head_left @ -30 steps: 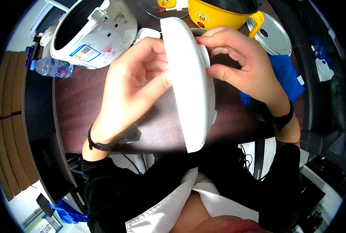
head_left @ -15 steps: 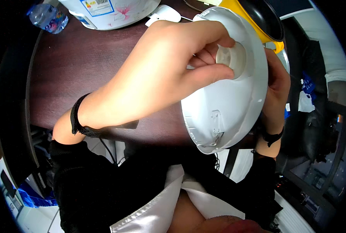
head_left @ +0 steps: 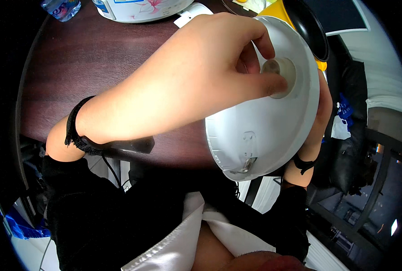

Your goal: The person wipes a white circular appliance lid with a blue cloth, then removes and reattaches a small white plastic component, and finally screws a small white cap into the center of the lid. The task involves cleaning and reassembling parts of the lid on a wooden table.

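A white domed lid [head_left: 273,122] stands tilted on its edge above the table's right side. A small metal clip [head_left: 247,165] sits near its lower end. Set in its face is a round translucent cap [head_left: 287,74]. My left hand [head_left: 219,63] reaches across from the left, thumb and index fingertip on opposite sides of this cap; its other fingers are curled and partly hidden. My right hand [head_left: 325,97] supports the lid from behind at the right rim, its fingers out of sight.
The dark brown table [head_left: 92,58] bears a white rice cooker with pink flowers [head_left: 142,10] at the far side. A plastic bottle [head_left: 62,8] lies far left. A yellow pan with a black inside [head_left: 304,27] stands behind the lid. Near the table's front edge is a dark object [head_left: 133,144].
The lid now sits slightly lower in the picture and shows more of its face. My left index finger is straighter around the cap, and the thumb lies further across it.
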A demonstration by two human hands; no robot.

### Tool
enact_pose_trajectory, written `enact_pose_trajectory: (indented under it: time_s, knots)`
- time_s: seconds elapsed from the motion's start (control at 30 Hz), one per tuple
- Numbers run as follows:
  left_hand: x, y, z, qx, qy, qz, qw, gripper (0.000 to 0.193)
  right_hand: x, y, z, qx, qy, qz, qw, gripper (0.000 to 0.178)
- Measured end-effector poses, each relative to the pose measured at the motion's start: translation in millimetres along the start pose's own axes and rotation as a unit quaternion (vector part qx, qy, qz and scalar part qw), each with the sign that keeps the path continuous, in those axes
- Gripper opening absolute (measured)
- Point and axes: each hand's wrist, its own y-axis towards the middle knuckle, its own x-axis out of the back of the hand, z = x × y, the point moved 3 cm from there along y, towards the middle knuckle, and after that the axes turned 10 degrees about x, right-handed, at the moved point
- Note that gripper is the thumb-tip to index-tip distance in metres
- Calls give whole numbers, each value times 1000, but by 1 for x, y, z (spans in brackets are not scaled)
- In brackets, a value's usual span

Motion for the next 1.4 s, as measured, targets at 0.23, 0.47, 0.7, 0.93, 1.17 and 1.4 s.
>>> enact_pose_trajectory:
  time_s: [0.23,0.47,0.7,0.93,1.17,1.4]
  knots:
    - [-3,-4,-2,-90,87,-20,992,32,-2,-7,5,-17,-16,-35,999,50]
    - [-6,-2,-1,-158,150,-50,975,30,0,-6,-2,5,-23,-27,999,49]
    - [1,0,-5,-119,113,-27,986,33,-1,-5,2,-40,-7,-26,999,46]
    - [1,0,-1,-179,165,-46,969,31,-7,-5,-5,-15,14,-7,1000,49]
    - [1,0,-3,-220,200,-55,953,30,-10,-8,-7,-27,8,-8,1000,49]
    - [3,5,3,-262,123,-89,953,33,-1,-7,-30,-78,94,-14,992,49]
